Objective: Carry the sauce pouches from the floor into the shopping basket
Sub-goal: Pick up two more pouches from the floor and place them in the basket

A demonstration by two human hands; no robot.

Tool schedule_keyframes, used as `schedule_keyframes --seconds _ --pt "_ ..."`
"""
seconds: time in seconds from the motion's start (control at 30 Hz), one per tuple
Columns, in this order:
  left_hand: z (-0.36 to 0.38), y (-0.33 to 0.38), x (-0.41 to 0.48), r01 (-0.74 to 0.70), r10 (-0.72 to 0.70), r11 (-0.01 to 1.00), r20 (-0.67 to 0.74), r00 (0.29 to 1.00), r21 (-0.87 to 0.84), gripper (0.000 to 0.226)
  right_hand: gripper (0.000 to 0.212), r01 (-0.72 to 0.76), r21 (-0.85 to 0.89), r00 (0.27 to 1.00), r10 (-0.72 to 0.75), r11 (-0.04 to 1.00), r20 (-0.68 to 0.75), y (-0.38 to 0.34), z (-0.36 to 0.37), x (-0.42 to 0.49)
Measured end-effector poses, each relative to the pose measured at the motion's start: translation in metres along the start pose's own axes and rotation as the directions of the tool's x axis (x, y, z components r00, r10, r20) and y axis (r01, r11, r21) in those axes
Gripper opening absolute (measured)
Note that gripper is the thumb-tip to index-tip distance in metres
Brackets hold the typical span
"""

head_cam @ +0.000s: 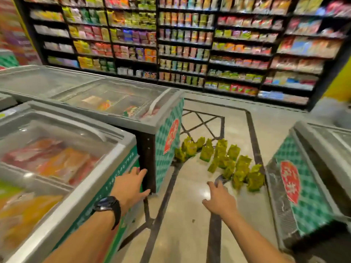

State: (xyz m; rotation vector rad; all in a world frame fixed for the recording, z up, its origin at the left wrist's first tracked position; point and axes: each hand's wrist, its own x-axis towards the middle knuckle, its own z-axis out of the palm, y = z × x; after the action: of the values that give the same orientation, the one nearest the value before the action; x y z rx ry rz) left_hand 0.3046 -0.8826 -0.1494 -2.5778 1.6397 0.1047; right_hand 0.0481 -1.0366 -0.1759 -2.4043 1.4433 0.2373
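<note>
Several yellow-green sauce pouches stand upright on the tiled floor between two chest freezers, ahead of me. My left hand, with a black watch on the wrist, is open, fingers spread beside the corner of the near left freezer. Fingers apart, my right hand reaches forward over the floor, a short way in front of the nearest pouches, holding nothing. No shopping basket is in view.
Glass-topped chest freezers stand at the left and further back, another at the right. Tall shelves of packaged goods line the back wall. The tiled floor runs between the freezers.
</note>
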Motion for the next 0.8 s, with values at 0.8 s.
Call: schedule_keyframes --seconds 0.8 --pt "-0.007 0.164 0.451 -0.331 0.325 0.942 0.102 0.940 0.052 0.072 0.067 -0.191 0.061 0.978 0.185 0.980 0.092 0.141 -0.102 0.363"
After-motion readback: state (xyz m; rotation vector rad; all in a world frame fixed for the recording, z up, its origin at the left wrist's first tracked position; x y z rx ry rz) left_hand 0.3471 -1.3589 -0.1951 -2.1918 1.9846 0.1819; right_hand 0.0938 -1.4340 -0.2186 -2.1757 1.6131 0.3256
